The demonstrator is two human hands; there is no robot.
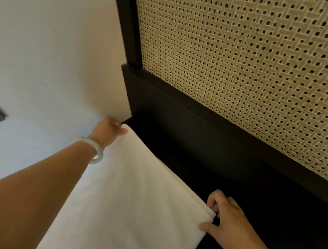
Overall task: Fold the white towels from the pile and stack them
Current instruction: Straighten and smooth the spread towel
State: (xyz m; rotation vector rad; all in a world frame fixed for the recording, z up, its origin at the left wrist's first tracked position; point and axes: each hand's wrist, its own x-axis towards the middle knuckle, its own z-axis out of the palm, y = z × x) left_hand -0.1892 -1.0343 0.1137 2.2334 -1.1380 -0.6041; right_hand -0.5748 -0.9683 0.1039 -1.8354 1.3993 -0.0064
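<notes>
Head view: a white towel (pixel 129 198) is held up, stretched before a cane-panelled dark headboard (pixel 248 72). The left hand (pixel 110 129) pinches its far top corner; the right hand (pixel 224 216) pinches the near corner. Mid-fold, seemingly; next, bring the corners together evenly.

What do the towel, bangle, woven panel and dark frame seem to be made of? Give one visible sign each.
The towel: white cloth, probably cotton; matte, soft, thick doubled edge. The bangle: pale, glossy, translucent; perhaps jade or glass. The woven panel: cane or rattan; tan strips interlaced, small open holes. The dark frame: smooth, satin; likely painted or stained wood, no grain visible.
</notes>
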